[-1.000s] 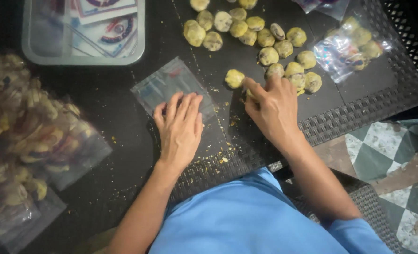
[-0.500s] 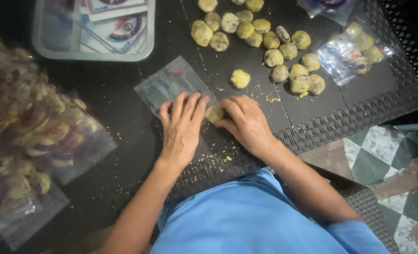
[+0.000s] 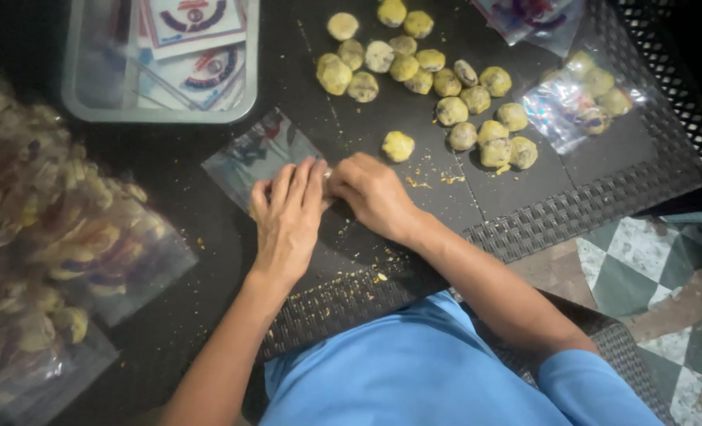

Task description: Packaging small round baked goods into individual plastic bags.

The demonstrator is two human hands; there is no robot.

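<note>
left hand (image 3: 286,211) pressing clear bag (image 3: 258,156), right hand (image 3: 370,193) touching

The person wears a plain light-blue short-sleeved shirt (image 3: 414,371) of smooth cloth, without print or pattern. Its sleeve hem (image 3: 572,371) ends above the right elbow, and both forearms below the shirt are bare. The left hand (image 3: 288,213) and right hand (image 3: 374,193) carry no gloves, rings, watch or bracelets.

Dim warm light, dark corners, glare on plastic, blurred left edge
</note>
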